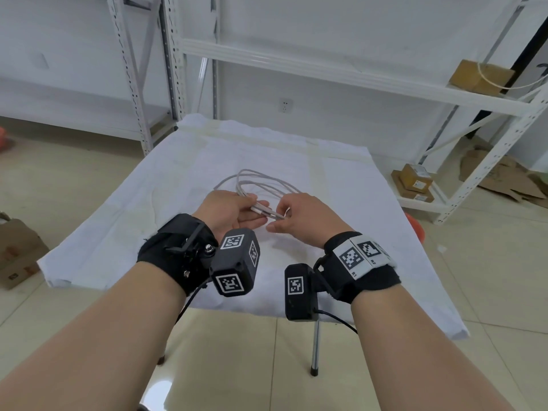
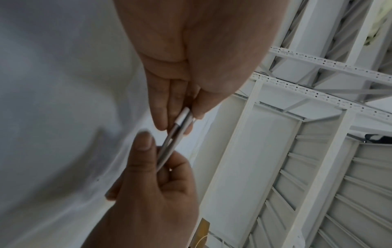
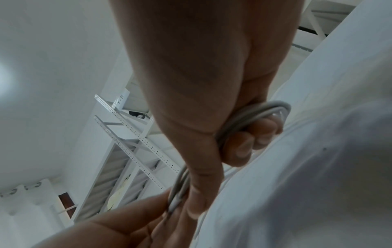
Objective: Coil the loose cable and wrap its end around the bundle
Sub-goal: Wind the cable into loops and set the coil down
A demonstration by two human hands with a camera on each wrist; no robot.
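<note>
On the far left of the head view, a brown cardboard box [image 1: 16,250] is seen on the glossy beige floor tiles [image 1: 74,173], below perforated white metal shelving [image 1: 130,69]. A small table is covered by a wrinkled white cloth [image 1: 166,185], and one slim metal table leg [image 1: 315,348] is visible beneath the near edge.

The left hand [image 1: 234,210] is held palm-up over the cloth, a black strap and a boxy black camera with square markers [image 1: 235,265] being worn at the wrist. The gathered strands of a smooth, pale grey cable [image 1: 258,180] are pinched between its thumb and fingers; in the left wrist view, a short white plastic connector sleeve [image 2: 184,115] is seen pressed against the fingertips [image 2: 161,120], with thin rounded strands running out from it. Beyond the hands, the cable is laid in several loose oval loops that rest on the cloth near the table's middle.

Just to the right, the right hand [image 1: 305,218] is closed on the same strands, knuckles up, thumb and forefinger pinching them close to the left fingers. In the right wrist view, curved turns of the cable [image 3: 254,115] are seen passing round the curled fingers [image 3: 244,147]. A black band with white marker tags is worn on this wrist.

At the right, flat brown cartons [image 1: 415,182] are stacked on a low shelf, and another cardboard box [image 1: 482,75] with a thin pale loop of cord is set on a higher shelf.
</note>
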